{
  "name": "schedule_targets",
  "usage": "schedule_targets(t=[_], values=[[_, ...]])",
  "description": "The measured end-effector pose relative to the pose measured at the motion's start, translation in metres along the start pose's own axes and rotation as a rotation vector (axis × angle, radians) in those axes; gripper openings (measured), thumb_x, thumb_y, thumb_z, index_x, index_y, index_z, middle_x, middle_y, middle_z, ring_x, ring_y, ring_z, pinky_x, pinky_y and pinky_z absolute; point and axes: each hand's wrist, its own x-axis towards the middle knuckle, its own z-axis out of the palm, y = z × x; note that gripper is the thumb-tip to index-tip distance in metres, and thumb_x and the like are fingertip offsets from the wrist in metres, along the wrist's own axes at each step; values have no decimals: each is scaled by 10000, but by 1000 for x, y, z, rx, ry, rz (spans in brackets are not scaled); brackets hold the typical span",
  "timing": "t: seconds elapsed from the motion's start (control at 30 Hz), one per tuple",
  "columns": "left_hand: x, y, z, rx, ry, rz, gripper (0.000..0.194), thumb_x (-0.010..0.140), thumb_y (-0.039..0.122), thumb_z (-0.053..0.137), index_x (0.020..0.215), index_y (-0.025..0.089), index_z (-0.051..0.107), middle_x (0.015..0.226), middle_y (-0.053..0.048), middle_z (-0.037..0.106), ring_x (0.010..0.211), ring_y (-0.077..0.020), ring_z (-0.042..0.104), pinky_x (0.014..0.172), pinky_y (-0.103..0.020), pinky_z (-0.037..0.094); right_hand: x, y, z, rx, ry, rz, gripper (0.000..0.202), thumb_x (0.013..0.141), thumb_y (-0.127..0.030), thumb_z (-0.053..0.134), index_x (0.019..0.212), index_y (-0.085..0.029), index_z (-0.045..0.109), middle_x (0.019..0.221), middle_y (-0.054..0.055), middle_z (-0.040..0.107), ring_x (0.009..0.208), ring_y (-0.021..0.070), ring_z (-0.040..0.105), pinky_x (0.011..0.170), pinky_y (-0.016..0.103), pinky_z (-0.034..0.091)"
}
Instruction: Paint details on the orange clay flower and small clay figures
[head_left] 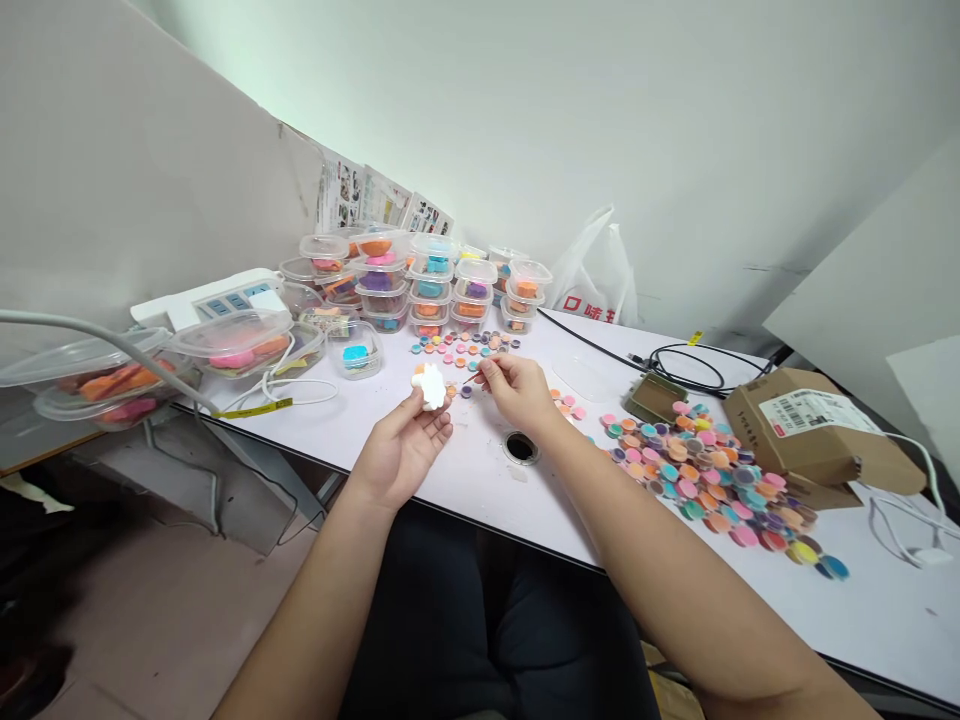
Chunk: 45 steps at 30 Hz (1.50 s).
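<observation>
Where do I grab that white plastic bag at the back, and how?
I'd gather the white plastic bag by its top ends, reaching straight down from above. They poke up in narrow peaks over the wide, floppy body, so your hand should close around them easily.

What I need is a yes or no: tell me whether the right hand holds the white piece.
No, the white piece is in the left hand, while the right hand pinches a thin stick.

Stacked tubs (382, 283) block back left; colored-pot heap (705, 465) crowds right; near tabletop (472, 485) open.
</observation>
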Motion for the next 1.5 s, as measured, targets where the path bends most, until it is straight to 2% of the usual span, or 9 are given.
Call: schedule_targets(t=[0.13,0.3,0.6,0.77,0.87,1.0,1.1,1.27,1.5], values=[[0,-2,2,-41,116,149,135,880,258,733,927,132,740,897,-59,724,765,-105,665,727,-204,564,3,-4,9,-90,-62,-22,303,1000,-354,512,836,-198,713,824,42,777,716,168,675,709,298,482],[-1,-2,1,-50,101,119,83,846,174,740,906,117,735,943,-62,733,801,-108,674,746,-210,566,8,-2,17,-178,-114,-42,288,999,-295,506,819,-191,706,780,32,750,724,160,654,735,288,455],[0,-6,-4,92,21,169,317,716,296,888,941,137,731,977,-44,720,787,-83,635,766,-213,530,9,-2,21,-177,-171,-19,282,997,-237,492,794,-193,682,856,43,788,796,171,682,795,305,465],[1,-19,-1,388,105,402,503,624,270,941,1051,164,696,1023,-42,729,872,-114,649,829,-253,504,9,-1,20,-128,-145,-15,293,993,-276,494,764,-204,663,813,39,774,772,178,684,776,315,478],[1,-26,0,577,200,500,566,586,281,954,1070,171,682,1044,-59,731,872,-139,646,835,-289,505,8,-1,15,-35,-52,28,302,985,-373,525,780,-200,663,775,40,754,718,172,669,722,303,486],[1,-28,2,669,271,498,564,602,361,946,1050,171,661,1038,-68,722,809,-140,626,776,-296,508,6,-10,3,268,124,174,442,905,-607,598,764,-192,656,665,27,691,566,133,588,572,266,454],[0,-27,3,720,300,491,583,598,411,944,1038,177,642,1017,-63,708,818,-150,625,772,-302,511,3,-25,-5,518,226,289,477,804,-657,701,733,-189,639,614,5,643,504,105,530,492,245,416],[1,-31,-1,771,328,519,572,587,439,943,1000,197,631,981,-53,697,830,-163,620,762,-305,499,-4,-46,-8,747,161,362,452,733,-601,804,699,-186,627,590,-10,609,479,85,492,469,239,419],[0,-31,1,758,341,521,557,597,441,940,998,197,640,978,-49,702,854,-169,624,787,-315,501,-7,-40,-3,704,126,322,445,759,-612,788,711,-195,639,598,-6,616,481,89,500,477,244,437]])
